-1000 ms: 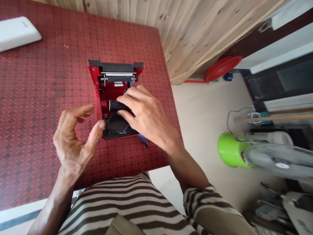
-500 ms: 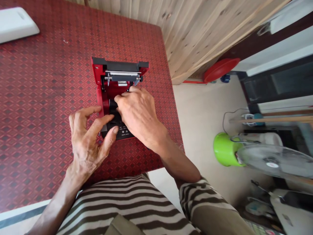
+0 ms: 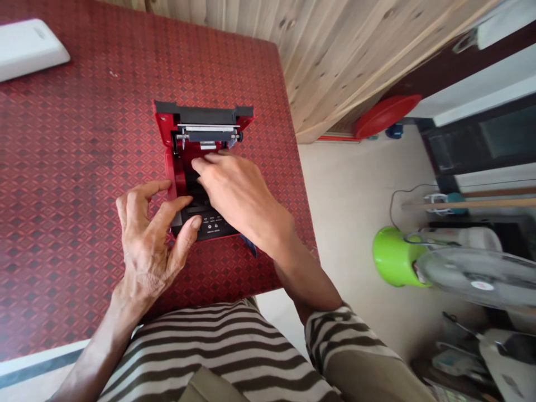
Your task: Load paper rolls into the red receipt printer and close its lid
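A small red printer (image 3: 167, 124) with its lid tipped open stands on the red patterned table (image 3: 84, 139). A metal roller bar (image 3: 207, 129) runs across the raised lid. My right hand (image 3: 237, 192) lies over the printer's open bay, fingers stretched flat on a black part inside. My left hand (image 3: 148, 240) clasps the near left corner: index finger on the red side, thumb on the black button panel (image 3: 213, 226). What lies under my right palm is hidden.
A white flat object (image 3: 29, 47) lies at the table's far left. Right of the table's edge is bare floor with a green-based fan (image 3: 391, 259), a red dish (image 3: 385, 114) and cables. A wooden wall (image 3: 335, 50) runs behind. A blue scrap (image 3: 250, 244) pokes from under the printer.
My right hand has pushed the black piece it held down into the printer, and its fingers have flattened. My left hand has moved in from beside the printer onto its front corner.
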The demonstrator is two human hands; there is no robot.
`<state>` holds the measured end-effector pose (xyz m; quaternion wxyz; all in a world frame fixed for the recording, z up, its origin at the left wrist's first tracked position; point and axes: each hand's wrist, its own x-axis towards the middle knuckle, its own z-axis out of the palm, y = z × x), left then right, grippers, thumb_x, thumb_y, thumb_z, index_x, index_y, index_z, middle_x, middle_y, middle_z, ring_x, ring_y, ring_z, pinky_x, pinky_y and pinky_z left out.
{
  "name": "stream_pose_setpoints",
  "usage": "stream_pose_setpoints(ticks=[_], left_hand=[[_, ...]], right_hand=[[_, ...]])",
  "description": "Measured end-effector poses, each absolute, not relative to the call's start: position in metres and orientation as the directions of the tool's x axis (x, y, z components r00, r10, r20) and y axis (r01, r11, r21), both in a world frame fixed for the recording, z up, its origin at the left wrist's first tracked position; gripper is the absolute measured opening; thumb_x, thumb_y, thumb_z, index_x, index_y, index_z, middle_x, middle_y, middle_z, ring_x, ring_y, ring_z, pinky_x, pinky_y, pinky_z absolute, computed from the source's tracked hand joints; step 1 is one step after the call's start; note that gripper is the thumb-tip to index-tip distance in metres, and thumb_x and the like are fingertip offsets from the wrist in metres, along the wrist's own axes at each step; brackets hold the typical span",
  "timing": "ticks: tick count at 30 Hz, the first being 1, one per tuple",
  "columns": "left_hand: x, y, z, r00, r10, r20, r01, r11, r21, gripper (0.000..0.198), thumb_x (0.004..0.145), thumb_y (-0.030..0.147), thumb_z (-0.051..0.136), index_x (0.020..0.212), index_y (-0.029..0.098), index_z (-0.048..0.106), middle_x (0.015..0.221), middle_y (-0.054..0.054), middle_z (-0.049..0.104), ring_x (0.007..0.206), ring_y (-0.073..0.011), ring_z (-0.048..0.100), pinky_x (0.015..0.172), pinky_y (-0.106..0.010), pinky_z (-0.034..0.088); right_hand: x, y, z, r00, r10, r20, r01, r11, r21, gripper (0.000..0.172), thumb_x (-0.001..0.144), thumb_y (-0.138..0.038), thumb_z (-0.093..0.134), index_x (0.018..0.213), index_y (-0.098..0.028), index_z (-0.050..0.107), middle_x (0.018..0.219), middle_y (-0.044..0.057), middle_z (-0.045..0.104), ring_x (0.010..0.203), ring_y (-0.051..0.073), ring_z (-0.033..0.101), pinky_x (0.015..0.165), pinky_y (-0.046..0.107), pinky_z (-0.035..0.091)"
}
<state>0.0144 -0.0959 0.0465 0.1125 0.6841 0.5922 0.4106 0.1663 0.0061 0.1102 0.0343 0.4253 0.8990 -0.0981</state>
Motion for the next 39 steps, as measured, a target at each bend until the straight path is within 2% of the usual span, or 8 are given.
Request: stream_pose_setpoints(ticks=[4, 12, 15, 20, 24, 33, 36, 39], left_hand=[[0.014, -0.096, 0.049, -0.052, 0.907, 0.417, 0.709, -0.26, 0.655, 0.03, 0.089, 0.036, 0.07, 0.118, 0.03, 0.073, 0.134, -0.008, 0.06, 0.121, -0.0324, 0.055, 0.107, -0.053, 0.038], [0.009, -0.106, 0.056, -0.132, 0.918, 0.374, 0.736, -0.162, 0.657, 0.037, 0.094, 0.037, 0.063, 0.13, 0.041, 0.067, 0.137, -0.006, 0.058, 0.131, -0.035, 0.051, 0.11, -0.058, 0.041], [0.006, -0.106, 0.058, -0.135, 0.916, 0.378, 0.761, -0.149, 0.632, 0.035, 0.094, 0.036, 0.062, 0.128, 0.042, 0.068, 0.136, -0.006, 0.059, 0.13, -0.0354, 0.051, 0.107, -0.059, 0.043], [0.008, -0.097, 0.058, -0.023, 0.915, 0.402, 0.813, -0.216, 0.54, 0.032, 0.092, 0.037, 0.065, 0.123, 0.034, 0.071, 0.138, -0.008, 0.058, 0.127, -0.0355, 0.054, 0.105, -0.058, 0.044], [0.011, -0.093, 0.058, 0.008, 0.907, 0.421, 0.829, -0.242, 0.504, 0.033, 0.092, 0.036, 0.065, 0.124, 0.031, 0.07, 0.138, -0.008, 0.059, 0.125, -0.0339, 0.055, 0.106, -0.056, 0.043], [0.013, -0.09, 0.06, -0.002, 0.911, 0.412, 0.817, -0.236, 0.526, 0.033, 0.092, 0.037, 0.066, 0.123, 0.028, 0.071, 0.135, -0.011, 0.061, 0.126, -0.0348, 0.055, 0.106, -0.056, 0.044], [0.009, -0.083, 0.072, -0.067, 0.898, 0.434, 0.78, -0.224, 0.584, 0.038, 0.092, 0.04, 0.066, 0.125, 0.022, 0.072, 0.133, -0.014, 0.062, 0.13, -0.0346, 0.054, 0.113, -0.057, 0.04], [0.0, -0.066, 0.09, -0.155, 0.859, 0.488, 0.757, -0.214, 0.617, 0.044, 0.096, 0.046, 0.06, 0.132, 0.021, 0.068, 0.133, -0.011, 0.063, 0.135, -0.0313, 0.05, 0.113, -0.053, 0.043]], right_hand=[[0.188, -0.01, 0.118, -0.743, 0.661, -0.106, 0.65, 0.675, -0.351, 0.025, 0.106, -0.028, 0.051, 0.111, -0.014, 0.072, 0.112, 0.009, 0.075, 0.107, 0.022, 0.064, 0.097, 0.036, 0.046], [0.205, -0.018, 0.097, -0.735, 0.677, 0.026, 0.553, 0.622, -0.555, 0.024, 0.105, -0.027, 0.053, 0.099, -0.016, 0.073, 0.105, 0.007, 0.076, 0.103, 0.019, 0.064, 0.094, 0.036, 0.046], [0.207, -0.011, 0.098, -0.698, 0.714, 0.058, 0.579, 0.61, -0.541, 0.023, 0.105, -0.023, 0.052, 0.105, -0.014, 0.073, 0.106, 0.008, 0.075, 0.099, 0.018, 0.064, 0.096, 0.035, 0.046], [0.201, -0.012, 0.113, -0.757, 0.642, -0.124, 0.623, 0.651, -0.434, 0.03, 0.106, -0.03, 0.051, 0.108, -0.012, 0.074, 0.105, 0.013, 0.076, 0.104, 0.024, 0.063, 0.094, 0.039, 0.045], [0.199, -0.015, 0.115, -0.764, 0.628, -0.149, 0.619, 0.65, -0.441, 0.029, 0.107, -0.029, 0.049, 0.114, -0.015, 0.074, 0.108, 0.011, 0.077, 0.107, 0.024, 0.063, 0.089, 0.037, 0.043], [0.211, 0.003, 0.095, -0.704, 0.706, 0.081, 0.446, 0.527, -0.724, 0.016, 0.1, -0.016, 0.059, 0.101, -0.02, 0.075, 0.099, -0.001, 0.079, 0.091, 0.013, 0.071, 0.084, 0.026, 0.046], [0.211, -0.002, 0.092, -0.695, 0.704, 0.145, 0.439, 0.575, -0.69, 0.019, 0.103, -0.017, 0.055, 0.101, -0.02, 0.073, 0.1, 0.0, 0.077, 0.091, 0.013, 0.069, 0.086, 0.026, 0.049], [0.212, -0.014, 0.088, -0.66, 0.708, 0.251, 0.5, 0.664, -0.556, 0.024, 0.106, -0.021, 0.049, 0.099, -0.02, 0.072, 0.097, 0.002, 0.073, 0.091, 0.015, 0.064, 0.089, 0.03, 0.049]])
